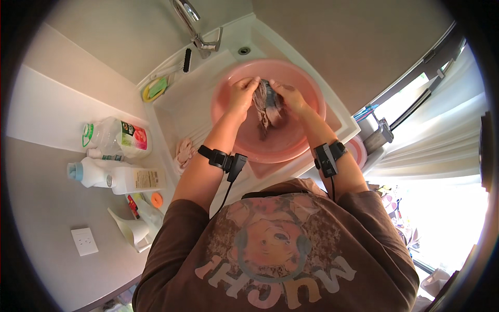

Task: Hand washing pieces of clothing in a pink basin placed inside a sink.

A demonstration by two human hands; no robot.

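A pink plastic basin [234,136] stands in the white laundry sink [179,112]. Above its water I hold a wet, dark grey-brown cloth [266,104], probably a sock or small garment, bunched between both hands. My left hand [244,94] pinches the cloth's upper left side, thumb and fingers pressed together. On the opposite side my right hand [289,96] grips its upper right edge. The cloth's lower end hangs down into the basin. Whatever lies beneath it in the water is hard to make out.
A chrome faucet [204,44] rises behind the sink, near a black-handled brush [187,60]. A yellow and green sponge [155,88] sits at the left corner. A damp pinkish cloth [184,153] lies on the ribbed washboard. Detergent bottles [120,176] line the left ledge.
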